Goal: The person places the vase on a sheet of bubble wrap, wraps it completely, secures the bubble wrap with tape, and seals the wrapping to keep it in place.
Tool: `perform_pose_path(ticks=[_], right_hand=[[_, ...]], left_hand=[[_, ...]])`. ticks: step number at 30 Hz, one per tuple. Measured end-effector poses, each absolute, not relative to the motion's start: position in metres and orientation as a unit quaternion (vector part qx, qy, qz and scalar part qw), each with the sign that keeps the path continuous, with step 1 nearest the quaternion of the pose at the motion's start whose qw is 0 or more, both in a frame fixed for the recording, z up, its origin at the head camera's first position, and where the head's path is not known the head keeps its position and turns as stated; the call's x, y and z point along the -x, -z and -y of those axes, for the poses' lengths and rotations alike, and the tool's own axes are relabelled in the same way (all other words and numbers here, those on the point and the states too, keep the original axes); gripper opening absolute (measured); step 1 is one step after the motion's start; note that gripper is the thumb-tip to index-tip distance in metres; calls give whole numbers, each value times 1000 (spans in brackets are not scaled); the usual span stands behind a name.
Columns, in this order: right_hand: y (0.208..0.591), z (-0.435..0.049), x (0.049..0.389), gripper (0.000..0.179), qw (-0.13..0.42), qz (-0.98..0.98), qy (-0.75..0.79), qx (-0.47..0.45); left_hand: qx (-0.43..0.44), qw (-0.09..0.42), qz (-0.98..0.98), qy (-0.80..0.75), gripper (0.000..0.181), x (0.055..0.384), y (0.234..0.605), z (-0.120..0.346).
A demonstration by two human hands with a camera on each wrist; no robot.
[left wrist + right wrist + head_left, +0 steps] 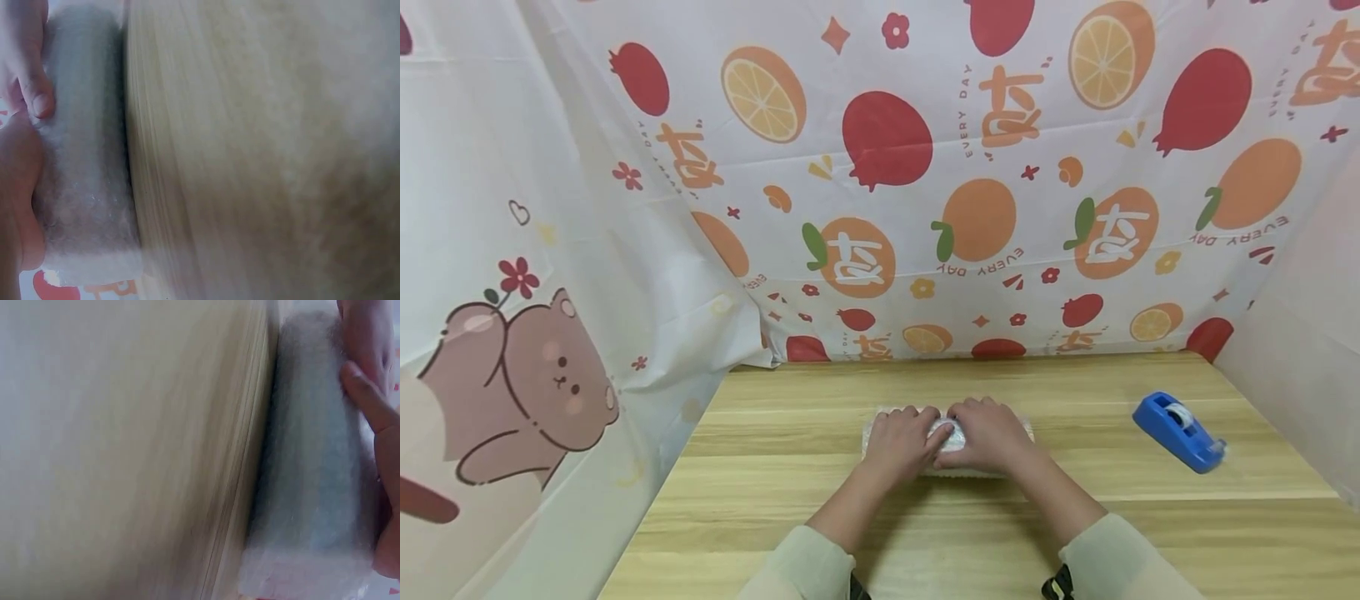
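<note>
A roll-shaped bundle in clear bubble wrap [956,437] lies crosswise on the wooden table, with both hands over its middle. The left hand [898,443] holds it left of centre, fingers bent over the far side. Close beside it, the right hand [988,437] grips the bundle in the same way, and the thumbs nearly meet on top. In the left wrist view the wrapped bundle [87,156] looks long and rounded, with a flatter loose end of wrap. Whatever is inside shows only as a dull grey-green blur in the right wrist view.
A blue tape dispenser [1180,433] with a roll of clear tape stands on the right of the wooden table [760,500]. Behind the table hangs a fruit-print cloth [887,250], and another cloth with a bear print [557,375] hangs at the left.
</note>
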State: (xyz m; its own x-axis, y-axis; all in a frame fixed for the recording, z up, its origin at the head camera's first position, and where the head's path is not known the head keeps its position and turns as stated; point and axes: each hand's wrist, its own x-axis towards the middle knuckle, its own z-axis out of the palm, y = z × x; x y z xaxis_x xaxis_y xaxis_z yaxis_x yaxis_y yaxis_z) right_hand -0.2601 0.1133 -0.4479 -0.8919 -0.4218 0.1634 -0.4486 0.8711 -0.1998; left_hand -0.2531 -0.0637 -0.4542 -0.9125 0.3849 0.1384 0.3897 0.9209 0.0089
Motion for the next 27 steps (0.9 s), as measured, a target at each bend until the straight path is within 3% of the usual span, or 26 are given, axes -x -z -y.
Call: perform_pose_path(ticks=[9,27], right_hand=[[449,-108,245,81,69,975,-110,-181],[456,-111,248,79,70,973,-128,-179]], left_hand=[[188,52,980,29,66,254,452,63],[189,5,981,46,66,261,446,61]])
